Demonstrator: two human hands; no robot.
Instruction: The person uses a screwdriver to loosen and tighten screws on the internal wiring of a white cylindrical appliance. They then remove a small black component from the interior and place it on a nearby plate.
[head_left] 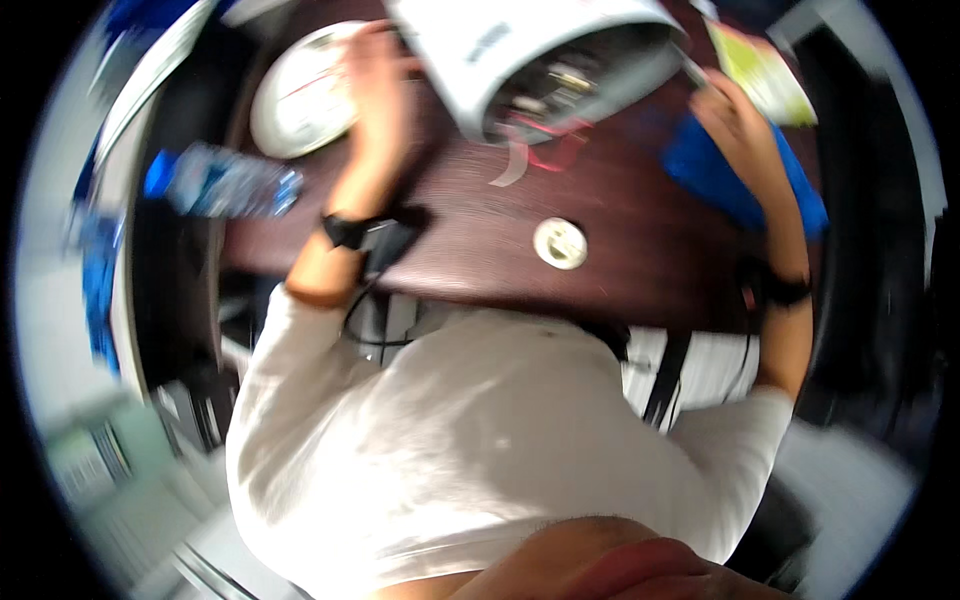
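Observation:
A white bag [450, 55] lies on the dark table with its mouth toward me. Several small things, too blurred to name, sit inside. My left hand [376, 95] is smeared by motion, between the bag's left side and a round white plate-like thing [295, 95], overlapping that thing's right edge. At the bag's right edge, my right hand [732, 112] has its fingers curled closed around something thin and light that I cannot make out. A red item [553, 148] and a pale strip [512, 167] stick out below the bag's mouth.
A small round white object [560, 243] rests near the table's front edge. Beneath my right forearm is a blue piece of material [710, 175]; a yellow-green sheet [765, 75] lies beyond. A clear bottle [235, 182] with a blue cap is at left. A dark object [390, 243] with a cable sits by my left wrist.

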